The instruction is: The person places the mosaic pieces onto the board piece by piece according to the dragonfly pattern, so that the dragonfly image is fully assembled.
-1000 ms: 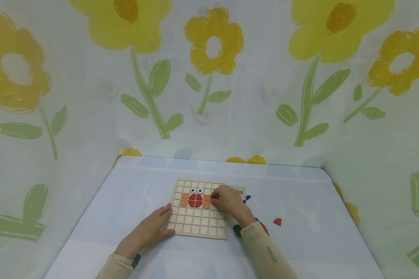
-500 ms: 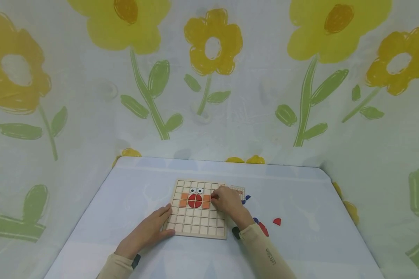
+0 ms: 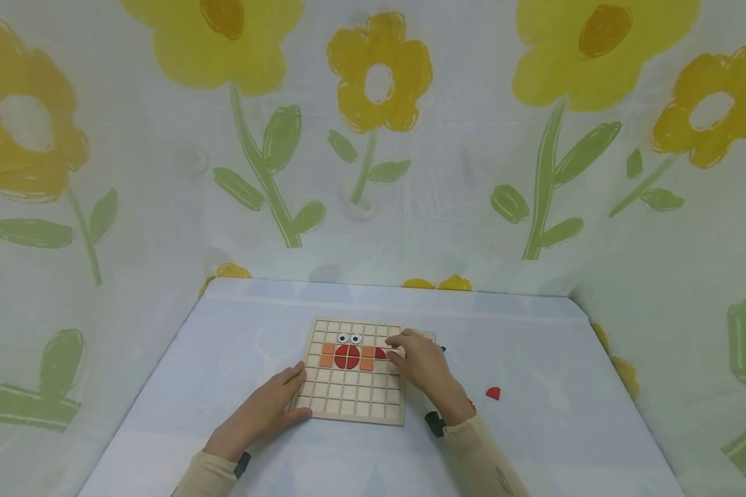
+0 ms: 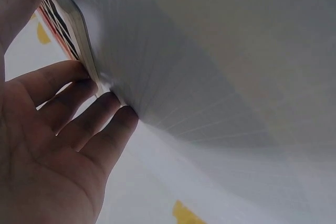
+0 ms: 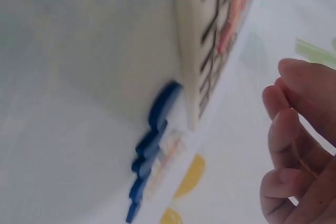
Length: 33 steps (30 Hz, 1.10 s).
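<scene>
A wooden grid board [image 3: 348,395] lies on the table with two eye tiles [image 3: 349,338], a red circle of quarter pieces [image 3: 347,357] and orange squares [image 3: 327,355] on both sides of it. Right of the right-hand orange squares sits a red quarter-round piece [image 3: 380,353]. My left hand [image 3: 267,407] touches the board's left edge and front left corner with fingers and thumb. Just above the board's right side is my right hand [image 3: 424,360], fingers loosely bent; the right wrist view shows nothing between its fingertips [image 5: 287,65].
Another red quarter piece [image 3: 494,393] lies off to the right on the table. Blue pieces [image 5: 165,103] lie in a row beside the board, near a small grid pattern card [image 5: 164,163]. My right arm partly hides other loose pieces.
My right hand has let go of the red quarter piece, which stays on the board. The hand has shifted slightly right and its fingers have parted. My left hand stays put.
</scene>
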Motion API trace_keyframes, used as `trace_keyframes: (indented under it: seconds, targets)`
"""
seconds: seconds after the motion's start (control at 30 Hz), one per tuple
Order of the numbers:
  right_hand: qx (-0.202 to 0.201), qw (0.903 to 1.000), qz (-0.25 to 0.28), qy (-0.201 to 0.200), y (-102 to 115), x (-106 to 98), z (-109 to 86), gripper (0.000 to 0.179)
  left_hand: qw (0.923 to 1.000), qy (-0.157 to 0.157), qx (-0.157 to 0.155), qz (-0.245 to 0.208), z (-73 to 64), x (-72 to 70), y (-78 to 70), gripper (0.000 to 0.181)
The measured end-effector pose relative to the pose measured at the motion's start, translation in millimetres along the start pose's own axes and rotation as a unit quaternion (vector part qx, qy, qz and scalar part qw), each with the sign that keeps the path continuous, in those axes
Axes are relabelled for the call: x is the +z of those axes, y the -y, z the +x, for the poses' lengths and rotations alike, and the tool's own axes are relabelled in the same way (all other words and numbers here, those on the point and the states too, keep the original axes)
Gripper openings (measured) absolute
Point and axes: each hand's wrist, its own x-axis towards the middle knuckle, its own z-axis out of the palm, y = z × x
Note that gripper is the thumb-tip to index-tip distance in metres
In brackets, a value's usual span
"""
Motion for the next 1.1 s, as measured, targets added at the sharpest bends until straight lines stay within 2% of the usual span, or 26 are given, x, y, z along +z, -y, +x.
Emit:
trace_keyframes:
  seconds: [0.1,0.23,0.37,0.5,0.63,0.9,1.0,1.1]
  targets:
    - [-0.016,0.9989,-0.008,-0.043,-3.0,-11.1,-8.8,0.024,1.0,0.003,-0.003,0.002,0.3,-0.9,-0.8,0.084]
    - [-0.011,0.9966,-0.004,-0.082,-11.0,-24.7,-21.0,0.023,1.0,0.005,-0.001,0.0,0.9,-0.3,-1.0,0.084]
    - [-0.005,0.9946,0.012,-0.103,-25.1,-35.0,-31.8,0.027,1.0,0.006,-0.003,0.0,1.7,0.7,-0.2,0.085]
    - [-0.027,0.9932,0.012,-0.112,-43.0,-39.8,-41.9,0.032,0.9999,0.007,-0.008,0.0,2.1,0.9,0.0,0.085]
    - [-0.031,0.9938,-0.001,-0.107,-58.6,-41.6,-55.2,0.032,0.9999,0.01,-0.004,-0.004,2.3,1.3,0.4,0.086]
    - [0.048,0.9969,-0.01,-0.061,-89.5,-47.4,-76.7,0.035,1.0,0.001,-0.003,0.002,1.2,1.7,3.2,0.085]
    - [0.064,0.997,-0.008,-0.043,-103.2,-52.8,-84.2,0.035,1.0,0.002,-0.003,0.001,2.2,3.4,4.6,0.086]
    - [0.063,0.9977,0.001,-0.024,-114.4,-59.1,-91.5,0.034,1.0,0.006,-0.006,0.004,2.4,3.7,6.5,0.087]
